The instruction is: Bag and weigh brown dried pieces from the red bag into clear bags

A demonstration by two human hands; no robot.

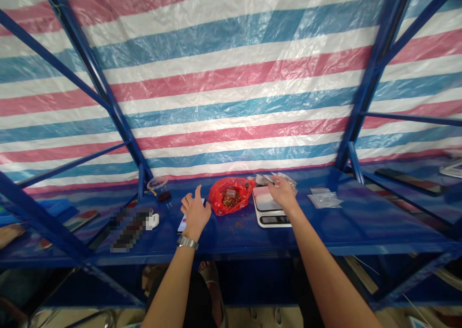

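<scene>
My left hand (195, 215) is open, fingers spread, over a phone (181, 225) lying on the blue shelf. Just right of it sits a red plastic bag (216, 200), its mouth spread wide around small brownish pieces (228, 202) and a small clear cup (231, 193). My right hand (283, 192) reaches over the white digital scale (263, 203), fingers drawn together near its far edge. Small clear plastic bags (288, 179) lie right behind that hand. Whatever is between the right fingertips is too small to make out.
More clear bags (325, 198) lie right of the scale. At left are a white earphone case (154, 220), a dark round object (164, 196) and a clear container (158, 183). Blue metal posts (352, 145) flank the shelf; a striped sheet (234, 87) hangs behind. Another person's hand (10, 234) shows far left.
</scene>
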